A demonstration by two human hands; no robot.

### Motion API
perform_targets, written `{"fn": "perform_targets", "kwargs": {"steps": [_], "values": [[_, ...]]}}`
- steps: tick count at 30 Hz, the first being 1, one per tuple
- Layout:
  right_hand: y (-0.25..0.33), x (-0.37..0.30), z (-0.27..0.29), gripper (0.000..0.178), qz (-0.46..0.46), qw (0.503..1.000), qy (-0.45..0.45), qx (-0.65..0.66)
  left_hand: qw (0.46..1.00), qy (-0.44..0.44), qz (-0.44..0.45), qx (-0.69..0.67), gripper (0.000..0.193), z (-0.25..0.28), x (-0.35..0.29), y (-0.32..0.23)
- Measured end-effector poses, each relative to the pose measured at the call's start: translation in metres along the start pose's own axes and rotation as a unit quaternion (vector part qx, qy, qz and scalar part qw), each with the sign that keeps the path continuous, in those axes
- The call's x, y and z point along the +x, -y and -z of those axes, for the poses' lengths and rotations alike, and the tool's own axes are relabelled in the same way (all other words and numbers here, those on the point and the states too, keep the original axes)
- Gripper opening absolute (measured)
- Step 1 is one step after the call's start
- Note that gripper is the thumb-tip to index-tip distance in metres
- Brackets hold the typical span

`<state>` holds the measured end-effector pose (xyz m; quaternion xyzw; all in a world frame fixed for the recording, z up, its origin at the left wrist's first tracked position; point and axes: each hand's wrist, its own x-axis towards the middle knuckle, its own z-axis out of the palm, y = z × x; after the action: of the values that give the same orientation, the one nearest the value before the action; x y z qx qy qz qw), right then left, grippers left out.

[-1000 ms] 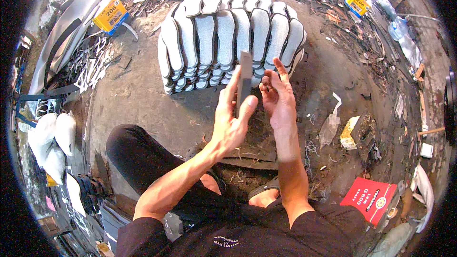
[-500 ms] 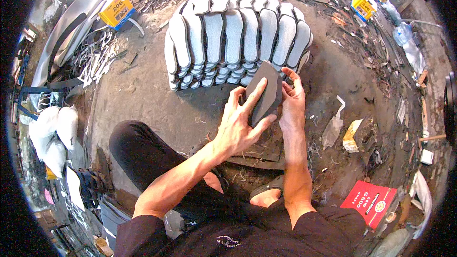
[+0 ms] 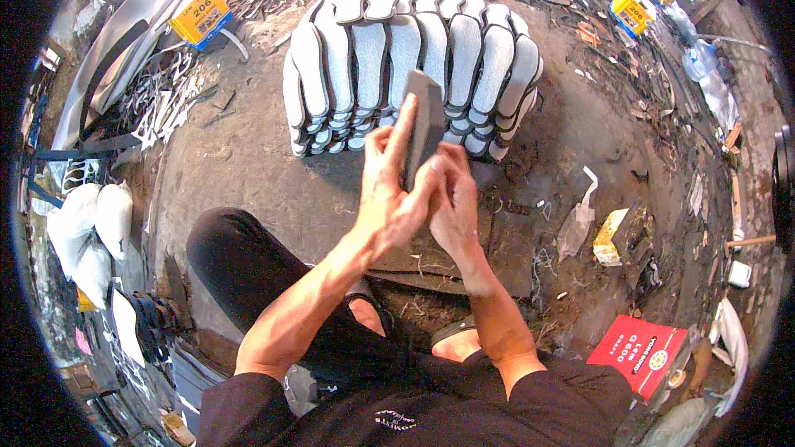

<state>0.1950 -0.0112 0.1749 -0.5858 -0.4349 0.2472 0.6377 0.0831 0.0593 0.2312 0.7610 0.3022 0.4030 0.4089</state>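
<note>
A flat grey shoe sole piece (image 3: 426,120) stands on edge between both my hands, in front of me over a dark work board (image 3: 497,252). My left hand (image 3: 391,190) grips its left face with fingers stretched up along it. Against its lower right side my right hand (image 3: 454,199) closes, fingers curled. Just beyond stands a stacked block of several grey-white soles with dark rims (image 3: 406,66), set upright in rows on the dirt floor.
My black-trousered legs and sandalled feet (image 3: 451,339) fold under the board. Yellow boxes (image 3: 199,12) (image 3: 631,8), a red box (image 3: 638,352), a small yellow carton (image 3: 611,236), white sole stacks at left (image 3: 87,223) and scrap litter lie around.
The grey piece has turned from lying tilted across my palms to standing nearly upright, and both hands have closed together around its lower part.
</note>
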Motion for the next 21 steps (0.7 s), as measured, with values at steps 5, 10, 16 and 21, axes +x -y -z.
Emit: {"fn": "perform_targets", "kwargs": {"steps": [5, 10, 16, 21], "values": [[-0.005, -0.003, 0.003, 0.028, -0.034, 0.998, 0.048, 0.002, 0.998, 0.001, 0.035, 0.055, 0.085, 0.006, 0.001, 0.013], [0.054, 0.028, 0.056, 0.034, -0.073, 0.976, -0.041, 0.202, 0.974, 0.101, 0.189, -0.079, 0.083, -0.005, -0.007, 0.015], [0.050, 0.042, 0.080, 0.026, -0.104, 0.786, 0.099, 0.601, 0.915, 0.067, 0.281, -0.282, 0.074, -0.005, 0.012, 0.001], [0.052, 0.038, 0.070, 0.025, -0.105, 0.741, 0.115, 0.653, 0.890, 0.068, 0.316, -0.321, 0.068, -0.002, 0.013, -0.009]]}}
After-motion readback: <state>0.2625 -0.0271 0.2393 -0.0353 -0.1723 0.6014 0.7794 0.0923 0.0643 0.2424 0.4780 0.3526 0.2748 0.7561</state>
